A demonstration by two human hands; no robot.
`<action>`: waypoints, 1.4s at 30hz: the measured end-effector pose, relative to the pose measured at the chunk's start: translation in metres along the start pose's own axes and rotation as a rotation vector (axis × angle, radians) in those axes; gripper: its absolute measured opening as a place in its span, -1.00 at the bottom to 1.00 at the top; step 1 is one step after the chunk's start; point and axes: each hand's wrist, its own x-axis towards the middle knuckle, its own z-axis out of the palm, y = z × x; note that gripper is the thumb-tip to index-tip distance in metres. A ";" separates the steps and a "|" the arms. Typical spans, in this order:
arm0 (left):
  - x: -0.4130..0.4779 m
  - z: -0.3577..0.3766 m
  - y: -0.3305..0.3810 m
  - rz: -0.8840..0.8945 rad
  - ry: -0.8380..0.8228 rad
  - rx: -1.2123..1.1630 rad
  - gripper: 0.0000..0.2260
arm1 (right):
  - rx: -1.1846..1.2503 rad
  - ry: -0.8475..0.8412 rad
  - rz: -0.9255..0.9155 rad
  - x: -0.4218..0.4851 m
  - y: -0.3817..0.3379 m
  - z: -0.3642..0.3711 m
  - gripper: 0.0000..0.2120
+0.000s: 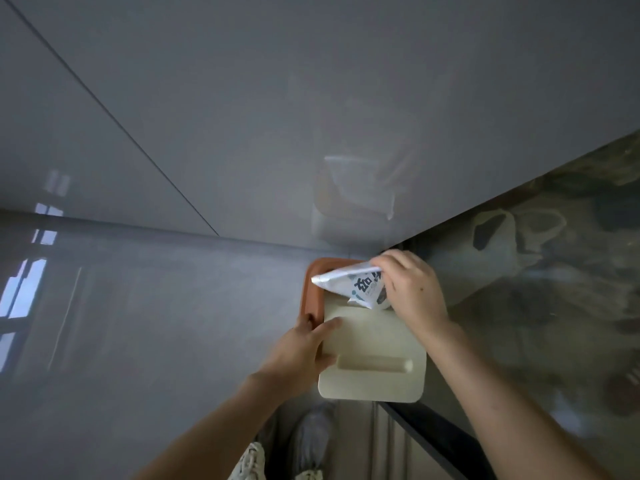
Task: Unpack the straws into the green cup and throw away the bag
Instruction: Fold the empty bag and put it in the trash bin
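A small bin with an orange rim (311, 289) stands on the floor against the wall. Its cream lid (374, 358) is slid back toward me, leaving the far part uncovered. My left hand (304, 348) grips the lid's left edge, thumb on the orange rim. My right hand (412, 289) pinches the white printed straw bag (353, 284), crumpled, and holds it over the gap of the bin. The green cup and the straws are out of view.
A glossy grey wall (277, 116) fills the upper view. A dark patterned countertop (554, 289) runs along the right, its black edge (433, 441) near my right forearm. My shoes (249, 462) are on the grey floor below.
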 end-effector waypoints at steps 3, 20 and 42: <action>0.001 -0.002 0.001 -0.015 -0.017 -0.021 -0.49 | -0.054 0.011 0.025 -0.035 -0.001 0.009 -0.71; -0.015 0.012 -0.006 0.019 -0.024 -0.007 -0.58 | -0.234 -0.892 0.412 -0.040 -0.005 0.051 -0.59; 0.020 -0.002 0.010 -0.124 0.058 -0.083 -0.53 | -0.035 -0.241 0.444 -0.069 -0.020 -0.004 -0.92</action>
